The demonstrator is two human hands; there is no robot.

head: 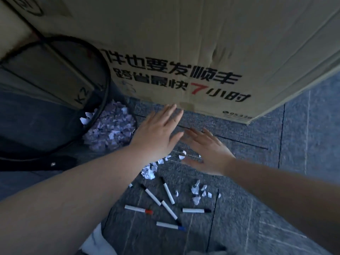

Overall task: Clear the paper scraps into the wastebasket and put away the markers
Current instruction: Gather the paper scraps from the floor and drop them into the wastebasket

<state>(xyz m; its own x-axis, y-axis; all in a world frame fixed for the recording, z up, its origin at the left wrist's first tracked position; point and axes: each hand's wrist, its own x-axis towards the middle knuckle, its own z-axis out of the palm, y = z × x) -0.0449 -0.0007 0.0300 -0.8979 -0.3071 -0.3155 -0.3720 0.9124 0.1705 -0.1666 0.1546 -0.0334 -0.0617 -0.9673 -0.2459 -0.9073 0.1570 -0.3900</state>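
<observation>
Head view: both hands out over the grey carpet-tile floor (257, 227), fingers straight and spread, gripping nothing. Left hand (156, 133) is palm down near the bottom edge of the big brown cardboard box w/ black printed characters and a red 7 (184, 52), fingertips close to the box; can't tell if it touches the floor. Right hand (207, 151) is just beside it, also flat and open, blurred, fingertips pointing toward the left hand. Black wire-mesh wastebasket (103, 74) stands at the left, against the box's left side, w/ a heap of white torn paper scraps (110, 127) in its bottom; a few scraps show thru the mesh wall. More loose white paper bits on the floor: a small pile (150, 171) below the left wrist, a couple of pieces (182, 155) between the two hands, and a scattered cluster (198, 193) under the right forearm. Six white-barrel markers lie on the floor nearer the person, between the forearms: one w/ red cap (138, 209), one w/ blue cap (171, 226), four w/ black caps (150, 195) (167, 190) (170, 210) (196, 210); two of the black-capped ones touch end to end, the rest lie apart at mixed angles. Dark strap-like object (36, 162) at the left by the basket base, unclear what. Light fabric (95, 242) at the bottom edge.
</observation>
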